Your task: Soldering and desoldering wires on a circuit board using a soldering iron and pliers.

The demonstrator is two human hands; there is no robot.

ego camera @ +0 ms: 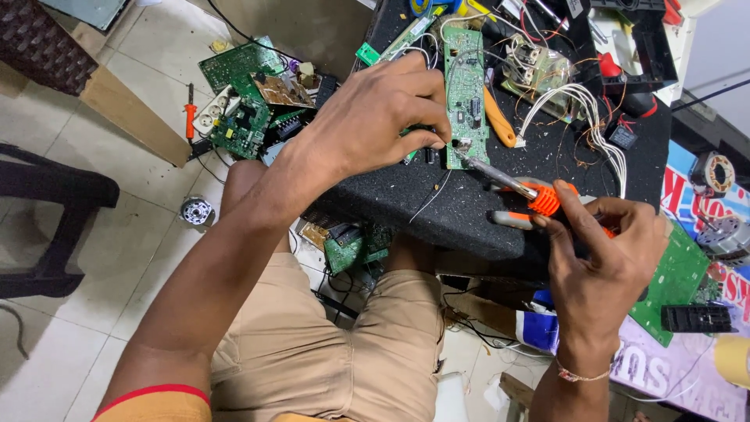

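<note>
A long green circuit board (465, 94) lies on a dark speckled work pad (461, 207). My left hand (375, 117) rests on the pad at the board's lower left, fingertips pinching a small dark part at its edge. My right hand (605, 258) grips an orange-handled soldering iron (516, 187). Its metal tip touches the board's bottom end, right beside my left fingertips.
White wire bundles (578, 109) and a transformer-like part (535, 66) lie on the pad's far side. Several green boards (250, 94) and an orange screwdriver (188, 113) litter the tiled floor at left. A black chair (55, 203) stands far left. Another green board (676, 281) lies at right.
</note>
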